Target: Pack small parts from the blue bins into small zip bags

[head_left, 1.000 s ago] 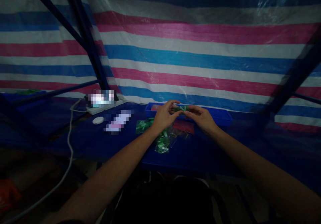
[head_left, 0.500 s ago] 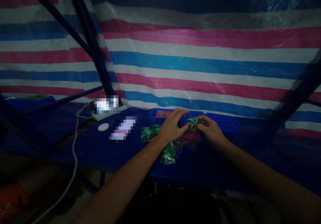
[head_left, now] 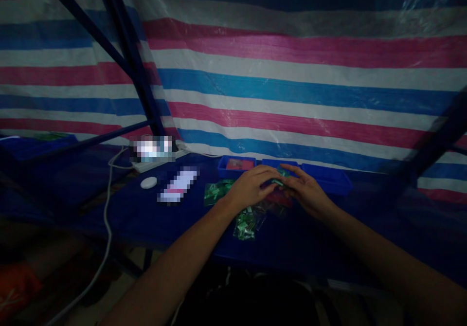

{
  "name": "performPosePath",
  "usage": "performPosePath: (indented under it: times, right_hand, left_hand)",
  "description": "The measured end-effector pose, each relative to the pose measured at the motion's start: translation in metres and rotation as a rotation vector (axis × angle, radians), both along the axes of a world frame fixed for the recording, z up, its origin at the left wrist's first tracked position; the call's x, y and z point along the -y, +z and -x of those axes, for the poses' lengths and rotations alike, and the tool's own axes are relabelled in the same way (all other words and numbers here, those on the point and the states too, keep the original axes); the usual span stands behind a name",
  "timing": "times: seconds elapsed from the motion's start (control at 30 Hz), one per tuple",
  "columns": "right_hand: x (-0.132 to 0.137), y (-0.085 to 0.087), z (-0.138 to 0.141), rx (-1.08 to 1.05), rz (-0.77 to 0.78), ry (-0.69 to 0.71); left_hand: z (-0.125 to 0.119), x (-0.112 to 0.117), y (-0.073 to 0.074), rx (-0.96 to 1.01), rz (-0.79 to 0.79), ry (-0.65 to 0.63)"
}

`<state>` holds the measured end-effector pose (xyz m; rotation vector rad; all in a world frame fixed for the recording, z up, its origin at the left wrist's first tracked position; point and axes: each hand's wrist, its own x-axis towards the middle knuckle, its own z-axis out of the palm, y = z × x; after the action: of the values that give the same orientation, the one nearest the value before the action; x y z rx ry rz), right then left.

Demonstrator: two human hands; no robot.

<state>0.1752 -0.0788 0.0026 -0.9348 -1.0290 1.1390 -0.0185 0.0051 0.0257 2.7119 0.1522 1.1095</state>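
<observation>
Left hand [head_left: 251, 187] and right hand [head_left: 305, 191] meet at frame centre, fingers pinching a small green piece [head_left: 279, 182]. Blue tray [head_left: 328, 178] just beyond; plastic bag [head_left: 246, 224] lies on the surface [head_left: 175, 224] below the hands.

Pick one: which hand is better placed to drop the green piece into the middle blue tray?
Probably the right hand: its fingers arch over the green piece, nearest the blue tray; the left hand sits lower.
</observation>
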Motion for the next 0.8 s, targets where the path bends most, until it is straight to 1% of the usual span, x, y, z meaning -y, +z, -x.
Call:
performPosePath:
  times: [0.17,0.33,0.43,0.5,0.57,0.7,0.8]
  right_hand:
    - [-0.002,0.004,-0.003,0.027,0.051,0.018]
    - [-0.001,0.009,-0.008,0.136,0.016,0.035]
    - [0.002,0.011,-0.010,0.204,-0.078,-0.005]
    - [0.001,0.011,-0.010,0.239,-0.181,-0.048]
    - [0.000,0.010,-0.011,0.273,-0.261,-0.060]
    - [-0.005,0.007,-0.014,0.325,-0.286,-0.020]
    - [-0.009,0.005,-0.017,0.358,-0.287,-0.068]
  left_hand:
    - [-0.002,0.001,0.001,0.024,0.084,0.004]
    - [-0.004,0.007,0.004,0.064,0.127,0.035]
    - [-0.005,0.010,0.004,0.130,0.170,0.084]
    - [-0.007,0.010,0.003,0.162,0.235,0.110]
    - [-0.008,0.009,0.002,0.179,0.312,0.106]
    - [-0.009,0.007,0.001,0.177,0.389,0.075]
    - [-0.008,0.005,0.000,0.163,0.374,0.090]
